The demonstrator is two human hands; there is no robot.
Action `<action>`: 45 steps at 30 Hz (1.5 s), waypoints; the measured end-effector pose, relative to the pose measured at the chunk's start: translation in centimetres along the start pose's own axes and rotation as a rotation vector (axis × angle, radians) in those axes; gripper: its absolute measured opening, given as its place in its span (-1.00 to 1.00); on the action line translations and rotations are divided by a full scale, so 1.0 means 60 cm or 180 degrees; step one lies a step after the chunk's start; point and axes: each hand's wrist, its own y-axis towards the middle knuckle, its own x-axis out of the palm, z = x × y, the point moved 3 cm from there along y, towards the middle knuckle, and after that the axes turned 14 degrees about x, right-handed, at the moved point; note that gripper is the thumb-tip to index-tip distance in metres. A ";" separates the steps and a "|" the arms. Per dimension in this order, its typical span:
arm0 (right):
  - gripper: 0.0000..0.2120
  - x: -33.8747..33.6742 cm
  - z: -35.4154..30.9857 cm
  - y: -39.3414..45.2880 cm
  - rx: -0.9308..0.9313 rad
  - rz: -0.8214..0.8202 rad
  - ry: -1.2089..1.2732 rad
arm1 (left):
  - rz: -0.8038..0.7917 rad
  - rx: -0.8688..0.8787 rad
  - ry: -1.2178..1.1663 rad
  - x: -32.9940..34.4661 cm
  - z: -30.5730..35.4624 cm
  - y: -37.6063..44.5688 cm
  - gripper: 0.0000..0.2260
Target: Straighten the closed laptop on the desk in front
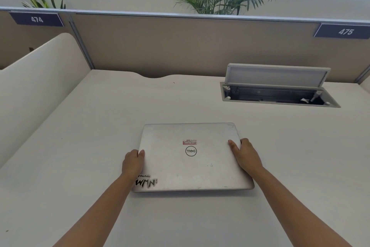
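Closed silver laptop (192,158) lies flat mid-desk (80,146), near the front edge, roughly square to it. Left hand (133,163) grips its left edge, right hand (245,153) grips its right edge, thumbs on lid. Open cable box (278,94) at back right corner

Pale desk (84,146), closed silver laptop (192,166) lying flat on it

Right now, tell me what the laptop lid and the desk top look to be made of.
Laptop lid: likely brushed metal, silver with a matte sheen, scuffed and stickered.
Desk top: probably laminate over board, pale cream with faint wood-like grain and no gloss; the core isn't visible.
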 end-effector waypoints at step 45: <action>-0.58 -0.001 -0.007 -0.011 -0.0094 0.0196 -0.0349 | 0.0176 0.0570 0.0602 0.001 -0.002 -0.018 -0.67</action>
